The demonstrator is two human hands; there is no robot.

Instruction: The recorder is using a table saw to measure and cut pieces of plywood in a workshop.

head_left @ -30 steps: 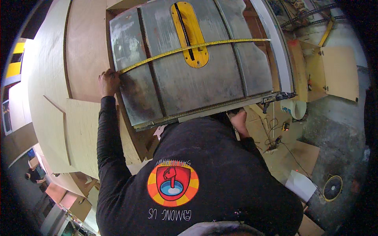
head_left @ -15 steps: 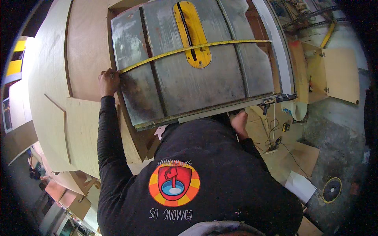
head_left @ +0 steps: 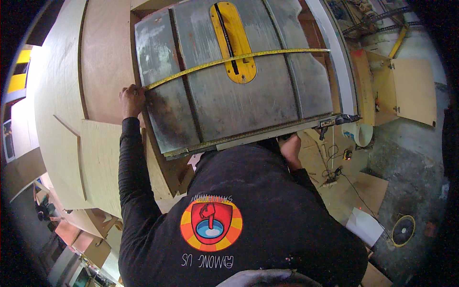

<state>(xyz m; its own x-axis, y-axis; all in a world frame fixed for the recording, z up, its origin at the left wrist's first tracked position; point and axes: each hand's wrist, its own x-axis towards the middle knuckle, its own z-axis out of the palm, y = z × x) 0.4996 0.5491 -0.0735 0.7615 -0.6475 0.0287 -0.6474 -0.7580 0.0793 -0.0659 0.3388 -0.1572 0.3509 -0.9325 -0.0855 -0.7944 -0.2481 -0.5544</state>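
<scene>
A yellow tape measure (head_left: 191, 68) is stretched across the grey metal top of a table saw (head_left: 267, 95), passing over its yellow throat plate (head_left: 245, 69). My left hand (head_left: 131, 101) is closed on the tape's near-left end, at the left edge of the metal top. The tape's far end lies by the pale rail on the right, with no hand on it. My right hand (head_left: 289, 149) is below the saw's front rail, close to my body; its fingers are mostly hidden, and I cannot tell whether it holds anything.
Plywood sheets (head_left: 57, 110) lie left of the saw, with a thin strip on them. A clamp-like fitting (head_left: 330, 123) sits at the front rail's right end. On the right are an open cabinet door (head_left: 414, 93), cables, a white sheet (head_left: 364, 227) and a round disc (head_left: 403, 231).
Both my hands and the tape stay where they were. Only a small dark figure in the background at the lower left has shifted slightly.
</scene>
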